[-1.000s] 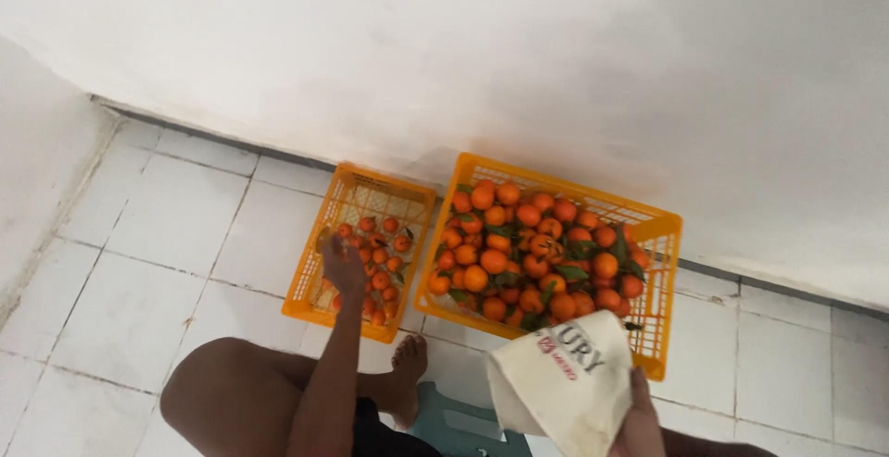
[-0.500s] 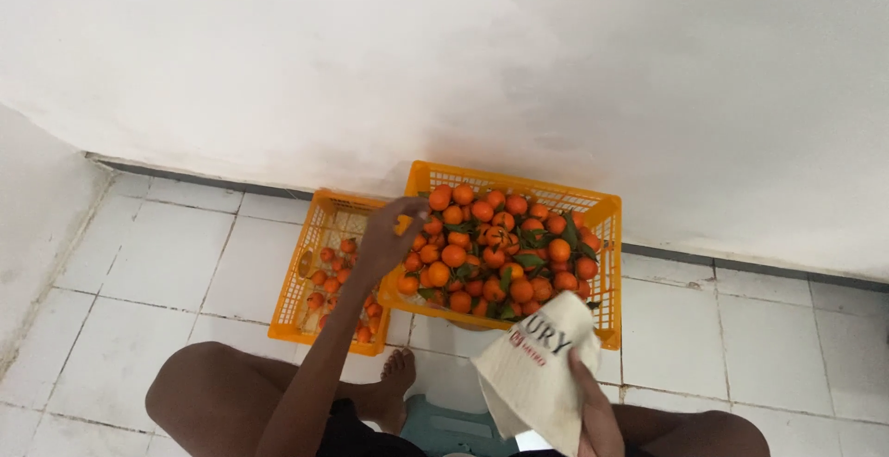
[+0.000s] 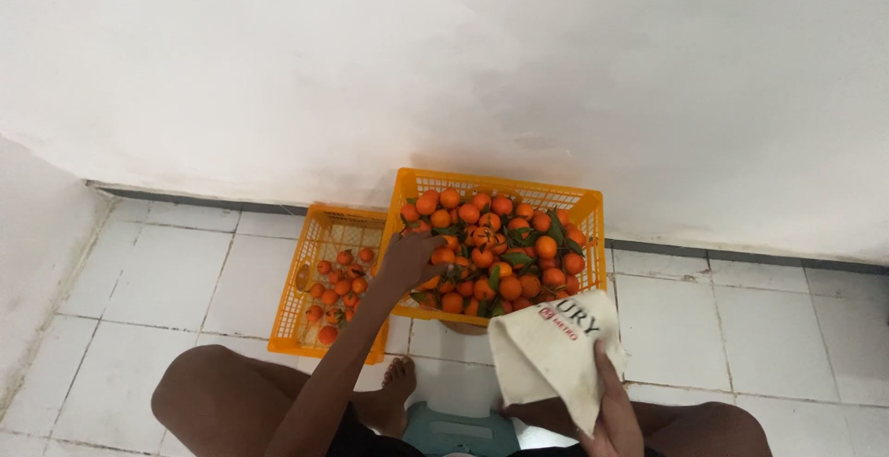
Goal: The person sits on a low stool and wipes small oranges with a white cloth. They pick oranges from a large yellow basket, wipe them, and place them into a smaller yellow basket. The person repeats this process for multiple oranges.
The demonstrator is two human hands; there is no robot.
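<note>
Noted: full crate (image 3: 589,212) against wall, tipped over edge of near-empty crate (image 3: 289,323) at left. Cloth (image 3: 556,355), soft and limp, pinched in right hand (image 3: 613,420). Left hand (image 3: 407,261) cupped over oranges (image 3: 486,244) at full crate's near-left corner; whether closed on one, cannot tell. Fruit light, round, firm, prone to rolling; best taken whole-palm, clear of leaves.

bare room corner | white tiled floor (image 3: 139,281) | plaster wall (image 3: 463,68)
</note>
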